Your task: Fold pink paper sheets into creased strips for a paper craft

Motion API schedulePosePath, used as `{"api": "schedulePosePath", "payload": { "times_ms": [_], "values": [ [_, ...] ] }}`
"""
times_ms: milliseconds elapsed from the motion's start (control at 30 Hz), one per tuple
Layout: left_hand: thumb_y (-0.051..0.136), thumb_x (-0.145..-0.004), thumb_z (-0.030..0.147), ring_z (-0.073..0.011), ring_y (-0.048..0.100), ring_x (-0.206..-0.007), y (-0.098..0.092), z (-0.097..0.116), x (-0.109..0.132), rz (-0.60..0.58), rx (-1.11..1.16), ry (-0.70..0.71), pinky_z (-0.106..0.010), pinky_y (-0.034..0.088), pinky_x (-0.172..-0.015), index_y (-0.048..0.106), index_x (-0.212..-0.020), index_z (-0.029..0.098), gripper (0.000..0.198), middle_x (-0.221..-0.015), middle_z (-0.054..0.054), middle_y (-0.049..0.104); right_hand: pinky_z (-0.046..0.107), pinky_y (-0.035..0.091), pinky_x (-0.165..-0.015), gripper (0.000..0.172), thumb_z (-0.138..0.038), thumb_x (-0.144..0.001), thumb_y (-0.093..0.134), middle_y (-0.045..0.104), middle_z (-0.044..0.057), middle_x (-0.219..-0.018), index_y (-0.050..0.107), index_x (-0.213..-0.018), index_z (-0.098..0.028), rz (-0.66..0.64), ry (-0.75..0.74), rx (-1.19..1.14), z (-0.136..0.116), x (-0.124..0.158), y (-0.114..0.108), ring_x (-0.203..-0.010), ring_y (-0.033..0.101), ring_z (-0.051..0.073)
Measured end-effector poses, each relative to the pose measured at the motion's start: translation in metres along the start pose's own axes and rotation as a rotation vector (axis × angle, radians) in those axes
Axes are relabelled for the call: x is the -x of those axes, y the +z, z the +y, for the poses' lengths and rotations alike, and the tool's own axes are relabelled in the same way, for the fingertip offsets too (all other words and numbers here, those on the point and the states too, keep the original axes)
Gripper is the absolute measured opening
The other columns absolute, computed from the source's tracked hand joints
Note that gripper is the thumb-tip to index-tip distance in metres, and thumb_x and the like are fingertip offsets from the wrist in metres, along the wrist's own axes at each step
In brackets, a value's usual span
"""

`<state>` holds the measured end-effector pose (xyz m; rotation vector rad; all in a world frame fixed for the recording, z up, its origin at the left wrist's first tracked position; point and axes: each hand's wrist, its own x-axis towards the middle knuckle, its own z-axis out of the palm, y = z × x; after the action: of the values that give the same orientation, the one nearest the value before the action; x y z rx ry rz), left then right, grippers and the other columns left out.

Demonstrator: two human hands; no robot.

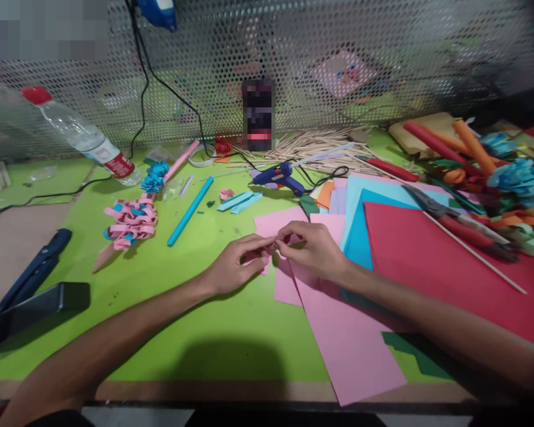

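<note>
My left hand [240,261] and my right hand [311,249] meet at the middle of the green table [196,320], fingertips pinched together on a small pink paper piece [273,244]. Both hands rest over pink paper sheets [338,332] that lie on the table. What the fingers do to the small piece is too small to make out.
A red sheet [427,261] and blue sheets [360,225] lie to the right, with scissors [454,219] and a thin stick on them. A blue glue gun [278,176], blue paper tube [190,210], pink-and-blue curled paper stick [131,219], water bottle [84,139], wooden sticks [320,148] and a stapler [35,308] surround them.
</note>
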<state>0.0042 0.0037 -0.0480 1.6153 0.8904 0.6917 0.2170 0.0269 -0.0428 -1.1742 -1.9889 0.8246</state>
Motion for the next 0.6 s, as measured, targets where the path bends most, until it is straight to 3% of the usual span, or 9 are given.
{"api": "schedulePosePath", "payload": {
  "times_ms": [267,600],
  "values": [
    [0.059,-0.095,0.025,-0.0188,0.060,-0.098,0.0001,-0.0013,0.0006,0.001,0.082,-0.030,-0.030,0.055,-0.078,0.054,-0.140,0.025,0.045,-0.124,-0.011,0.059,0.022,0.045,-0.058,0.003,-0.016,-0.078,0.064,0.069,0.000,-0.073,0.066,-0.078,-0.018,0.026,-0.024,0.011,-0.0007,-0.0012,-0.0043,-0.063,0.060,0.012],
    [0.059,-0.096,0.026,-0.0159,0.058,-0.092,-0.0003,0.0011,0.0017,-0.009,-0.034,-0.014,-0.030,0.049,-0.081,0.050,-0.144,0.025,0.049,-0.115,-0.009,0.062,0.023,0.054,-0.063,0.006,-0.018,-0.079,0.062,0.072,0.002,-0.078,0.067,-0.082,-0.018,0.019,0.014,-0.015,-0.0029,0.0018,-0.0003,-0.068,0.065,0.014]
  ]
}}
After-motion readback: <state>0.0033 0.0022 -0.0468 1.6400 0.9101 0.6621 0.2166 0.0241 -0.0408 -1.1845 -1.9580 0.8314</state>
